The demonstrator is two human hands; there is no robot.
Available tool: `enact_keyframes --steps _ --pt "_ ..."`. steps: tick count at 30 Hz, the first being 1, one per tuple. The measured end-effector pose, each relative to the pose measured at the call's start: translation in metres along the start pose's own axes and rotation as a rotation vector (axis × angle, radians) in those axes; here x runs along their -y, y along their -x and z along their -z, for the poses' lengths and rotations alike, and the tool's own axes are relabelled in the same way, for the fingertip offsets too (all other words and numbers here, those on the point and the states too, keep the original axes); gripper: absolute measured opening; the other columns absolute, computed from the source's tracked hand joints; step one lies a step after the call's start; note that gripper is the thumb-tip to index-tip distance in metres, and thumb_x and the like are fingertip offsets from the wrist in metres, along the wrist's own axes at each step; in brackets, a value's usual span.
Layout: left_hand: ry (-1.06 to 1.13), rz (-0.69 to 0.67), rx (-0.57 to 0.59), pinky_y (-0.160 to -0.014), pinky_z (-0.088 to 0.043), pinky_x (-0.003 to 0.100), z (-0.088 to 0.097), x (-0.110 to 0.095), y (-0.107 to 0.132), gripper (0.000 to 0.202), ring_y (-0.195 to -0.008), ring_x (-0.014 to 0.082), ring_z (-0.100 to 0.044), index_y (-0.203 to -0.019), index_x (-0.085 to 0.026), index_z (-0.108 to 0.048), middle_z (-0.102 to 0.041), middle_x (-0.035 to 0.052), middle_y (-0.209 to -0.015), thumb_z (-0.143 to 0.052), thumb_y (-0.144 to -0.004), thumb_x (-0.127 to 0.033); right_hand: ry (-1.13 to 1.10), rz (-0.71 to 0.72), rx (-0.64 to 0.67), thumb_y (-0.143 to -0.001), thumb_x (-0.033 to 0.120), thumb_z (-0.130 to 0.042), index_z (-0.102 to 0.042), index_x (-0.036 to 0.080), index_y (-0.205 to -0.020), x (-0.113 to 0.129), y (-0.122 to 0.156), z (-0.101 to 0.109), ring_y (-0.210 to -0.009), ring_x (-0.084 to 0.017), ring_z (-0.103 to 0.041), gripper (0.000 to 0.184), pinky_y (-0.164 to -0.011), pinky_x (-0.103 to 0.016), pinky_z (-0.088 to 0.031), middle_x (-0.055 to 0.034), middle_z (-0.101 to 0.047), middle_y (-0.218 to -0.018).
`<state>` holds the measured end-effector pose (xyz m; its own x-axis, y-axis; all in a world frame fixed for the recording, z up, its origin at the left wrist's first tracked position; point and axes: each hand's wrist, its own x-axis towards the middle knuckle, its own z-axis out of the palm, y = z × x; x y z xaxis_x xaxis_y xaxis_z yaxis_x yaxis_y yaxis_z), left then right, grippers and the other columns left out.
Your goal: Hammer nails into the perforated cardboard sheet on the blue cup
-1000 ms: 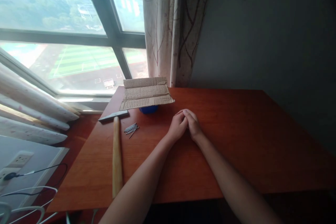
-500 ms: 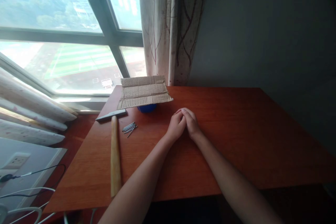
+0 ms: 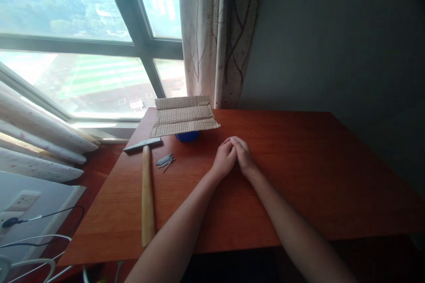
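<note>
My left hand (image 3: 225, 158) and my right hand (image 3: 243, 154) are clasped together above the wooden table (image 3: 315, 177), fingers closed against each other. No object shows in them, though the space between the palms is hidden. To their left lies a small bundle of nails (image 3: 164, 161), one angled across the rest. Further left rests a hammer (image 3: 148, 194) with a wooden handle and grey metal head; my left forearm overlaps the handle's near end in view. Behind the nails, a perforated, creased cardboard sheet (image 3: 184, 115) sits over a blue container (image 3: 187, 136), mostly hidden beneath it.
A large window (image 3: 141, 46) and a patterned curtain (image 3: 202, 31) stand behind the table's far left corner. A dark wall (image 3: 332, 44) runs along the back right. Beyond the left edge are a wall socket (image 3: 25, 200) and several loose cables (image 3: 36, 241).
The whole view has shifted very slightly, with the tabletop things appearing a little further right. My hands stay clasped, and nothing on the table has been moved.
</note>
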<state>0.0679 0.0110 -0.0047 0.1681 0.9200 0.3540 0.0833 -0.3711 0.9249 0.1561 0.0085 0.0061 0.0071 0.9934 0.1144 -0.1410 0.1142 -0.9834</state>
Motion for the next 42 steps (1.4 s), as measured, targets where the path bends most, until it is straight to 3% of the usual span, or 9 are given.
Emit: enact_keyframes --steps 42 --pt "0.006 -0.001 -0.006 -0.08 -0.046 0.029 -0.0006 -0.0005 0.0004 0.02 -0.084 0.0181 -0.059 -0.074 -0.016 -0.057 -0.064 0.006 -0.084 -0.047 -0.091 -0.019 -0.021 -0.015 0.009 -0.086 0.04 -0.053 -0.067 0.022 -0.076 -0.0028 -0.0011 0.0017 -0.076 -0.021 -0.063 0.025 -0.075 -0.033 -0.048 -0.0026 -0.069 -0.077"
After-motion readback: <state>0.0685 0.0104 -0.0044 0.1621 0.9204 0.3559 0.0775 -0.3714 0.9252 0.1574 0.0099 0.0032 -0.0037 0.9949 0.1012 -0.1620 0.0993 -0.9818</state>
